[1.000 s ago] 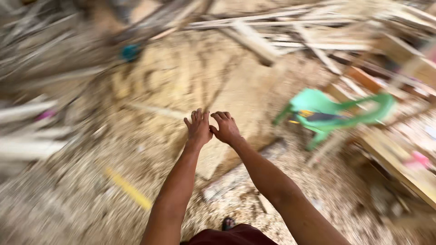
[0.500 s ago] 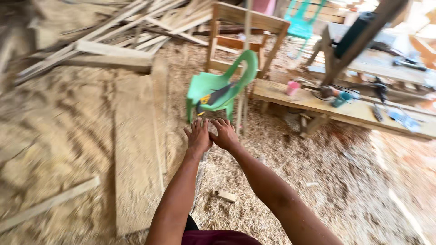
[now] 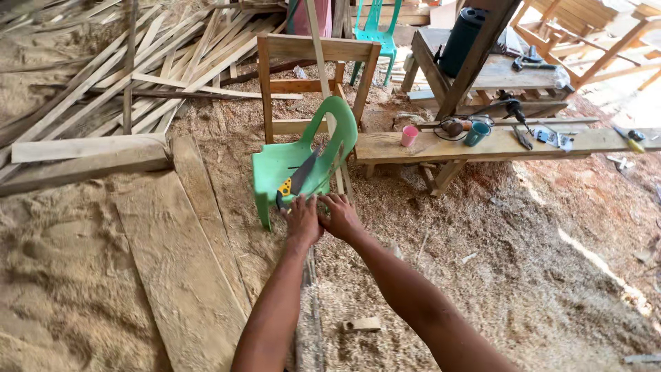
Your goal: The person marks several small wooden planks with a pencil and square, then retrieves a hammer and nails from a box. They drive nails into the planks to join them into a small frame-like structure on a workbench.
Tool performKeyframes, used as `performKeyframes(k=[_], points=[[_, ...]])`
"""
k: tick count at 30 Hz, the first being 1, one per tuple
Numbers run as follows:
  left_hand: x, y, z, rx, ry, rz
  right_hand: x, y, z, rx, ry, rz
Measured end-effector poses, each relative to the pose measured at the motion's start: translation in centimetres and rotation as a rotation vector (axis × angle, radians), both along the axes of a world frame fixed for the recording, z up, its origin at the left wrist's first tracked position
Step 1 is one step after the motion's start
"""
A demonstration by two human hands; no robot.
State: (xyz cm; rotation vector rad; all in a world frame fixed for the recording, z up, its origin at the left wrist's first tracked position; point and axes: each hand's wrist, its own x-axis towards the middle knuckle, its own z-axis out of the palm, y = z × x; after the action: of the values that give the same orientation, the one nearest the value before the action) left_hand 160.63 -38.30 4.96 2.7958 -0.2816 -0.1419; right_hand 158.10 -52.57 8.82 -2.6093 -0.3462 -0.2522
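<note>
Closer now than half a second back, the green plastic chair (image 3: pixel 303 162) fills the middle of the head view, and both arms reach straight out at it. Left hand (image 3: pixel 301 219) and right hand (image 3: pixel 340 215) sit side by side, thumbs nearly touching, right at the front lip of the seat; the fingers (image 3: pixel 296 204) are spread loose and grasping nothing, though whether they touch the plastic I cannot tell. Lying on the seat is a handsaw (image 3: pixel 297 179), dark blade pointing up toward the backrest, yellow and black handle nearest the hands. That saw looks light and stiff, with a toothed edge to avoid, so the handle is the place to take it. The chair itself should be light, smooth, a bit flexible; the seat rim or backrest top gives a firm hold. Behind it stands a bare wooden chair frame (image 3: pixel 313 76); to the right a plank table (image 3: pixel 441 146) carries a pink cup (image 3: pixel 409 136) and a teal mug (image 3: pixel 476 133). Sawdust (image 3: pixel 523 275) covers the floor.
</note>
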Motion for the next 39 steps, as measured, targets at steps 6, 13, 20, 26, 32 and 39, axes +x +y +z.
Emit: performKeyframes(k=[6,13,20,26,32,39], points=[[5.4,15.2,3.3,-0.021,-0.111,-0.028,5.8,15.3,0.5,0.003,-0.063,-0.057],[12.0,30.9,8.0,-0.053,-0.088,-0.029,12.1,30.9,4.6,0.063,-0.058,-0.104],[20.1,39.6,12.4,-0.022,0.000,-0.006,20.6,39.7,8.7,0.043,-0.022,-0.060],[30.5,44.0,14.3,0.020,0.039,-0.015,31.0,44.3,9.3,0.060,-0.032,-0.069],[43.8,49.5,13.6,-0.058,0.080,0.016,46.0,50.0,6.5,0.060,-0.065,-0.048],[62.9,56.5,17.1,-0.074,0.130,0.013,66.3,56.7,9.1,-0.001,-0.008,-0.013]])
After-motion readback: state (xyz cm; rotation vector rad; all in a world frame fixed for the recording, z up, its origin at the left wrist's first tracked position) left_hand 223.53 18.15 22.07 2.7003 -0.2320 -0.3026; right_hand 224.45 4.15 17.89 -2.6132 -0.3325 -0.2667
